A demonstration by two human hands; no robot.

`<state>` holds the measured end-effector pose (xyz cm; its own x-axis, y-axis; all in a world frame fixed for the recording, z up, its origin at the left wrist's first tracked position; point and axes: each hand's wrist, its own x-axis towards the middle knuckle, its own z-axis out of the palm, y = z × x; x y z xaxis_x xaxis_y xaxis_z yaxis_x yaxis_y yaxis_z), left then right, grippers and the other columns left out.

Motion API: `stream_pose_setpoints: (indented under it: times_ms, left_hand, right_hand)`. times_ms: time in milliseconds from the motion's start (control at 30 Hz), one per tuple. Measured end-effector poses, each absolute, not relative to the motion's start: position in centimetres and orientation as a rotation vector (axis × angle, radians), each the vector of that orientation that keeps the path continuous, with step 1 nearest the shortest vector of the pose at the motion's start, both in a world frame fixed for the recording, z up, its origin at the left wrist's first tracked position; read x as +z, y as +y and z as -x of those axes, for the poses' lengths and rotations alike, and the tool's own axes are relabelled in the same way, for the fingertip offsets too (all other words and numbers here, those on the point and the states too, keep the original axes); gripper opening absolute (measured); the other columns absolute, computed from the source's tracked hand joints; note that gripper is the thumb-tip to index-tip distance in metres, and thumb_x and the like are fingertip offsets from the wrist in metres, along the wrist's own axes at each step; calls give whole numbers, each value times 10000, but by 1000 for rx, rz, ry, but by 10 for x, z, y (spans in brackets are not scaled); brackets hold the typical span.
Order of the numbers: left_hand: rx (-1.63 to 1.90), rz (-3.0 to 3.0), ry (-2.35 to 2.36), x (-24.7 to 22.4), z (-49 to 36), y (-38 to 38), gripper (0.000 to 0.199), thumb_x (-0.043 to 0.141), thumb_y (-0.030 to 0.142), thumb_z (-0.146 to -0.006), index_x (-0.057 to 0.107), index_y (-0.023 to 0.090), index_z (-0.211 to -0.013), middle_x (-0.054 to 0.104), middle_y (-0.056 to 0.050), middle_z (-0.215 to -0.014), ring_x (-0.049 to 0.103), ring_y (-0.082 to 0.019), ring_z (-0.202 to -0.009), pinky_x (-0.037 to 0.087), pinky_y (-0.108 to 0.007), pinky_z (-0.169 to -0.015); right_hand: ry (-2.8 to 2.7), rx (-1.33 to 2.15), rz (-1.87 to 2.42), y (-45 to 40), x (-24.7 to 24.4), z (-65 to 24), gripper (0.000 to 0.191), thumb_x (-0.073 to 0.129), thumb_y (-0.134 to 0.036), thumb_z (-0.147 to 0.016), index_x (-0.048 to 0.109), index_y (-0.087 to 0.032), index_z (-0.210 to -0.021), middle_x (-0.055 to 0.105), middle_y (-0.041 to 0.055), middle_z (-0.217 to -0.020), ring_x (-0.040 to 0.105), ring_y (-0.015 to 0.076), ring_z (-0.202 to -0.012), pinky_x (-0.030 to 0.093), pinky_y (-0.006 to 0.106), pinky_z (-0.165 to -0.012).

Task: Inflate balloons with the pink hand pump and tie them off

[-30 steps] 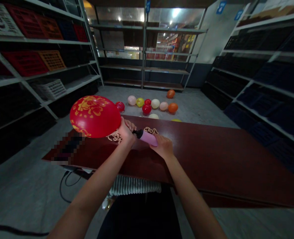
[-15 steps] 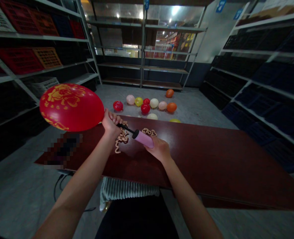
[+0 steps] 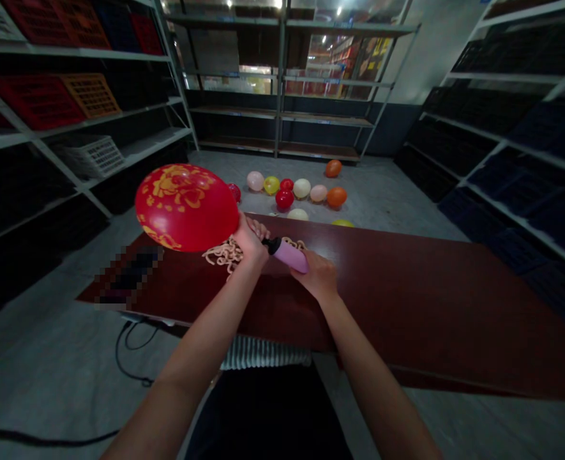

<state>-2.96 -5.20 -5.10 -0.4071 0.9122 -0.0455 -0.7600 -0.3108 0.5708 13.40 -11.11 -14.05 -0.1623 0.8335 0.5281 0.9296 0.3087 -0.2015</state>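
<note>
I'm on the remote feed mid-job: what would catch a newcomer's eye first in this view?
A big red balloon with a gold pattern stands out left of centre, its neck held in the left hand above the dark red table. The right hand grips a pink hand pump beside it. Beyond the table, a cluster of coloured balloons lies on the grey floor.

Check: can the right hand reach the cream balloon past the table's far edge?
Probably not as things stand: the right hand is on the pink pump, and the wide dark red table lies between it and the cream balloon.
</note>
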Motion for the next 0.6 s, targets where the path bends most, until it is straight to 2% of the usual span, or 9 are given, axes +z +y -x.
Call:
stream_pose_setpoints:
  times_ms: [233, 300, 400, 500, 600]
  left_hand:
    - [1806, -245, 659, -63, 51, -47, 665, 524, 593, -993, 233, 196, -545, 217, 68, -398, 209, -79, -328, 212, -242, -382]
    - [1788, -202, 679, -63, 68, -50, 643, 532, 590, -989, 244, 198, -568, 214, 76, -408, 219, -77, -333, 219, -236, -389]
    - [1789, -124, 702, -58, 96, -55, 558, 466, 456, -1046, 259, 199, -596, 214, 83, -426, 220, -73, -331, 221, -229, -393]
    - [1814, -94, 751, -48, 130, -57, 485, 399, 308, -1063, 269, 199, -608, 226, 83, -442, 210, -68, -325, 228, -228, -394]
    - [1878, -110, 792, -33, 164, -56, 478, 377, 332, -1067, 271, 204, -619, 237, 81, -455, 210, -68, -320, 232, -232, -388]
  right_hand:
    - [-2079, -282, 1520, -111, -142, -129, 459, 700, -397, -828, 662, -190, -1236, 751, 123, -1202, 734, 252, -935, 496, 302, -761]
    - [-2114, -312, 1497, -112, -142, -127, 435, 698, -424, -838, 671, -188, -1203, 761, 118, -1162, 733, 244, -912, 492, 301, -759]
    - [-2170, -336, 1471, -114, -141, -124, 376, 685, -444, -858, 690, -180, -1126, 781, 105, -1020, 729, 240, -858, 482, 299, -736]
    - [-2206, -344, 1437, -116, -139, -122, 366, 685, -433, -862, 691, -172, -1118, 779, 101, -992, 727, 236, -851, 476, 294, -729]
    - [-2227, -324, 1386, -115, -140, -120, 357, 669, -433, -877, 690, -170, -1117, 778, 98, -1019, 726, 232, -869, 483, 302, -759]
